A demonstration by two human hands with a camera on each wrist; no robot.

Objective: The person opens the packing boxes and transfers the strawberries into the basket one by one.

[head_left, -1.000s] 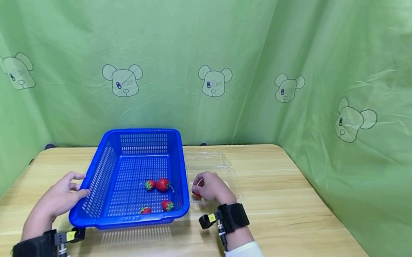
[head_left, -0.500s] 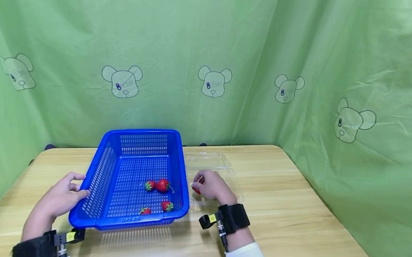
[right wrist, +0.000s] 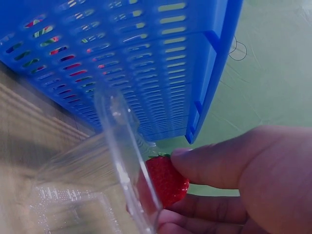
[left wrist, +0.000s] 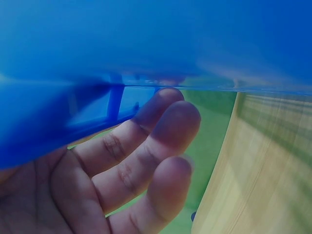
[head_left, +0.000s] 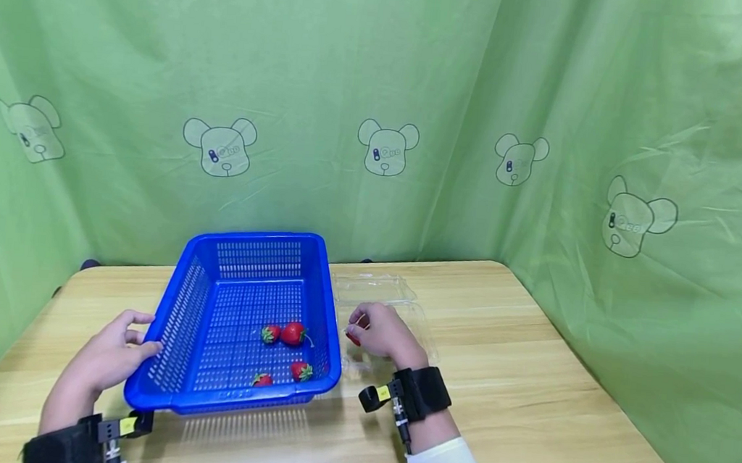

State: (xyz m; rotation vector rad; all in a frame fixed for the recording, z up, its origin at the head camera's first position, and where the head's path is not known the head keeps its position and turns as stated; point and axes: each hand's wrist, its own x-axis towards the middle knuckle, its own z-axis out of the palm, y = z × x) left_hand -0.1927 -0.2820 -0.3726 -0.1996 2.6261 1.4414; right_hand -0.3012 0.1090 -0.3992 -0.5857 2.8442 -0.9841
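Observation:
A red strawberry (right wrist: 168, 181) with green leaves is pinched between thumb and fingers of my right hand (head_left: 379, 330). In the right wrist view the wall of a clear plastic clamshell box (right wrist: 122, 146) crosses in front of part of the berry. My left hand (head_left: 109, 349) holds the left rim of a blue plastic basket (head_left: 234, 396); in the left wrist view its fingers (left wrist: 168, 185) curl beneath that rim. Several strawberries lie on the basket floor, among them a large one (head_left: 294, 334) touching a smaller one (head_left: 270, 334).
The box's lid (head_left: 373, 288) lies folded back behind its base, right beside the basket. Both stand on a wooden table (head_left: 528, 396). A green curtain (head_left: 318, 75) hangs behind and at both sides.
My right hand has risen slightly with the strawberry, from low in the box. The left hand and the basket have stayed put.

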